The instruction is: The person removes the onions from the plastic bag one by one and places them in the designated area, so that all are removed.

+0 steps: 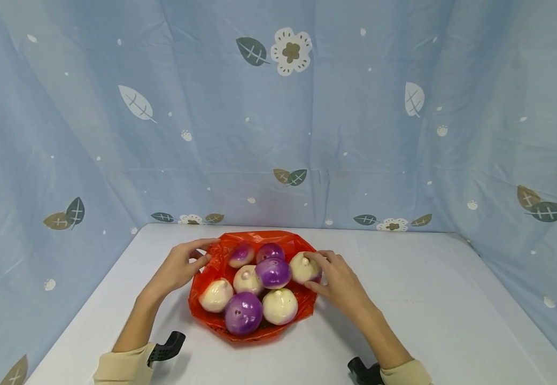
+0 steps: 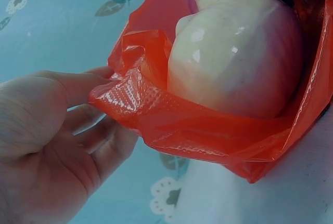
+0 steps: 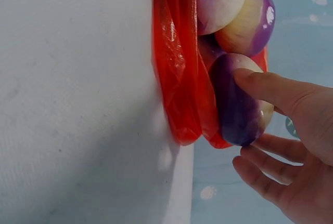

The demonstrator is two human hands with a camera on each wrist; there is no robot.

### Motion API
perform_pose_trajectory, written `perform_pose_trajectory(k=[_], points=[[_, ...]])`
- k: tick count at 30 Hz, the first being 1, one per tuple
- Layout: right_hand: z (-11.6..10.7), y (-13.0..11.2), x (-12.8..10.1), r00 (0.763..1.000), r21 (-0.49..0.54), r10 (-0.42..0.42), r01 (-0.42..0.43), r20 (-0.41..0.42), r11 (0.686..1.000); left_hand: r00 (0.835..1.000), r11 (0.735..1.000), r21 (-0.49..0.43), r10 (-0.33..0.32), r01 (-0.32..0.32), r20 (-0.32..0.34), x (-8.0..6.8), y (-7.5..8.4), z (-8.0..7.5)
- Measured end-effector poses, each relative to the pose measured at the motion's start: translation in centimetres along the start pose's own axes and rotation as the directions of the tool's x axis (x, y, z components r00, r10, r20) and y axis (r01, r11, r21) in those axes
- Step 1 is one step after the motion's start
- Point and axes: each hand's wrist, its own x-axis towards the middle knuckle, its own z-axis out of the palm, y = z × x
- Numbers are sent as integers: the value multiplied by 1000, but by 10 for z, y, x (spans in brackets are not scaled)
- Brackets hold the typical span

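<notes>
The left hand [image 1: 178, 267] pinches the left edge of the red bag [image 1: 211, 262] between thumb and fingers; the left wrist view shows the plastic [image 2: 156, 115] folded over the thumb tip with the fingers curled beneath it. A pale onion [image 2: 237, 57] lies just inside that edge.

The right hand [image 1: 338, 280] rests on the onion at the right rim [image 1: 303, 267], thumb and fingers curved around it. In the right wrist view the thumb [image 3: 265, 86] presses on its purple-and-white skin [image 3: 234, 104] while the other fingers lie just beside it; whether they touch it I cannot tell.

The bag lies spread open on the white table [image 1: 451, 299], near its middle, between the two hands. It holds a heap of onions, some purple, some cream, touching one another: a large purple one [image 1: 243, 313] at the near edge, a cream one [image 1: 280, 306] to its right, another purple one [image 1: 273, 271] on top in the middle.

Beige sleeves [image 1: 124, 366] cover both forearms, each with a black wrist mount [image 1: 168, 346]. Blue cloth [image 1: 331, 117] printed with leaves and flowers hangs behind and along both sides of the table.
</notes>
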Motion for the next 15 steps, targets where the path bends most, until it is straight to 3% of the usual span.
perform_pose_trajectory(k=[15], points=[[-15,1,-4,999,21,36,-36,33,999,1000,1000,-12,-13,13,9,0,2,-1]])
